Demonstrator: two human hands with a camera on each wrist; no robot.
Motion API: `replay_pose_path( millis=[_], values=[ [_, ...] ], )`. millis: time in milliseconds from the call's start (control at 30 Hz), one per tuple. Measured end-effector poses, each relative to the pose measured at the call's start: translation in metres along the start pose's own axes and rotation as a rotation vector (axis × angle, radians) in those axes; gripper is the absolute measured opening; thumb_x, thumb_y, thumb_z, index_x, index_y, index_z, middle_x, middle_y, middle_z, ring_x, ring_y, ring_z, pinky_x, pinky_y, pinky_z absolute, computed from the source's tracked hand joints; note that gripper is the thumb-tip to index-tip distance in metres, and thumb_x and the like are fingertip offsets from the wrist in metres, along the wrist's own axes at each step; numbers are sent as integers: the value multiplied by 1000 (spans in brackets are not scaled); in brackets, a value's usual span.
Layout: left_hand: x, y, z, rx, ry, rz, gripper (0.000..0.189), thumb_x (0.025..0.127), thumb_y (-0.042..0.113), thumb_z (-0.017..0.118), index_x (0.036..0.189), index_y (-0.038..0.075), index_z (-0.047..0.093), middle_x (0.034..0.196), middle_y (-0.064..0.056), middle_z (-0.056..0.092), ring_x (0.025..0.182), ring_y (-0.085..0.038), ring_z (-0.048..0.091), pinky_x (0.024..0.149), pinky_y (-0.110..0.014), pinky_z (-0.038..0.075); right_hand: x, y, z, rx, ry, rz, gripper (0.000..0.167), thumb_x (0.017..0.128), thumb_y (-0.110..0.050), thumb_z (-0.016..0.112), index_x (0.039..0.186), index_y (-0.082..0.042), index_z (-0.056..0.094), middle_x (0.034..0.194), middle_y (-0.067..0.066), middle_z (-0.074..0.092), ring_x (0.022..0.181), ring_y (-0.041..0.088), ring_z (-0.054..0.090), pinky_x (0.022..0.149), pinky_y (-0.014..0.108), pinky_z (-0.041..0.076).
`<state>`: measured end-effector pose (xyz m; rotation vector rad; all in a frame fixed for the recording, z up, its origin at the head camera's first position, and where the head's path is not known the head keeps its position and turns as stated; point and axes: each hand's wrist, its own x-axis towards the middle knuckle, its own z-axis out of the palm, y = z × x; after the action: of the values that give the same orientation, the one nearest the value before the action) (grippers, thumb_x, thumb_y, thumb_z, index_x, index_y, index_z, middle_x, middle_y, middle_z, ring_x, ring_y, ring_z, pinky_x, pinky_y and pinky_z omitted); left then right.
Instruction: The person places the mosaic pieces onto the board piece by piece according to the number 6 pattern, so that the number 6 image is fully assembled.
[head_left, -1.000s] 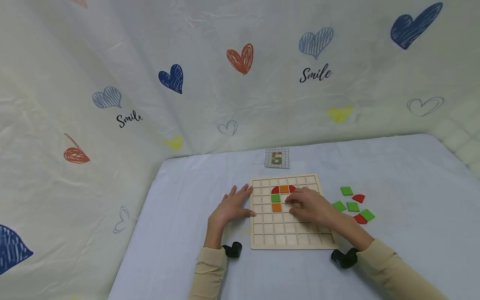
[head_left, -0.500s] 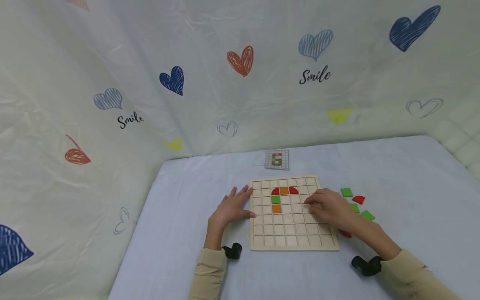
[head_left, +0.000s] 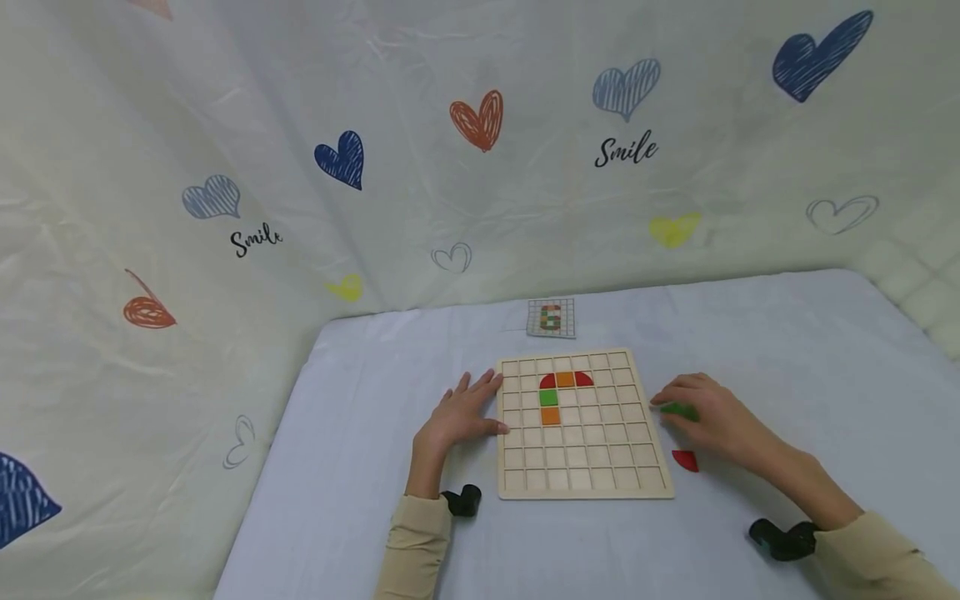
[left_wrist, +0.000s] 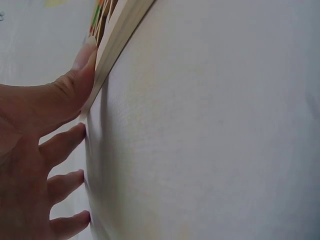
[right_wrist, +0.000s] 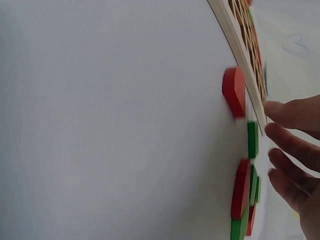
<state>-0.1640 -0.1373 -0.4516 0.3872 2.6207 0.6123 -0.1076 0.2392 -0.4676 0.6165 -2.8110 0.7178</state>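
Right hand [head_left: 705, 412], right of centre in head view: fingers loosely spread over green tile [head_left: 678, 410], touching or just above it, no grip visible. Tile lies flat on desk [head_left: 787, 350] just right of board [head_left: 581, 483]. Likely light, rigid, smooth, thin: pinch opposite edges. Red tile [head_left: 684, 460] near, lower. Left hand [head_left: 457, 412] flat, fingers straight, thumb against board's left edge.

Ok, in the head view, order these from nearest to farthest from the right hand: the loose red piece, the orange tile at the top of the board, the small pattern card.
1. loose red piece, on the cloth just below the right hand.
2. orange tile, in the board's upper rows, to the hand's left.
3. pattern card, beyond the board's far edge.
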Motion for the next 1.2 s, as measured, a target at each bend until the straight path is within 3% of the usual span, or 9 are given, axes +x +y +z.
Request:
replay_pose_path(
  millis=[400,633,767,967,1200],
  values=[
    [1,0,-1,11,5,-4,88,88,38,81,162,22,36,170,3,26,160,-35,11,127,-62,13,-6,16,-10,16,-85,39,29,78,-3,86,106,-8,79,106,11,72,108,41,64,86,56,59],
    [0,0,-1,-9,10,2,88,87,37,83,161,21,38,170,2,28,160,-36,12,127,-62,13,-6,18,-8,33,-135,82,23,79,-2,84,101,-8,79,108,14,69,111,44,62,87,57,59],
    [-1,1,-2,-11,13,2,88,87,37,83,161,22,38,170,2,28,160,-36,12,127,-63,13,-5,19,-6,38,-105,78,24,77,-1,86,97,-9,76,105,12,71,99,34,66,83,50,60],
    [0,0,0,-8,13,-3,88,86,38,83,161,22,39,170,2,28,160,-36,11,127,-63,13,-5,17,-5,66,-62,88,27,75,-3,89,95,-11,74,90,-3,70,78,11,60,69,28,58],
    [1,0,1,4,15,-11,88,86,39,82,161,23,38,170,3,28,160,-35,11,127,-62,13,-2,16,-6,84,-39,44,27,77,-1,87,101,-12,79,88,-9,70,77,3,60,68,25,59]
  ],
)
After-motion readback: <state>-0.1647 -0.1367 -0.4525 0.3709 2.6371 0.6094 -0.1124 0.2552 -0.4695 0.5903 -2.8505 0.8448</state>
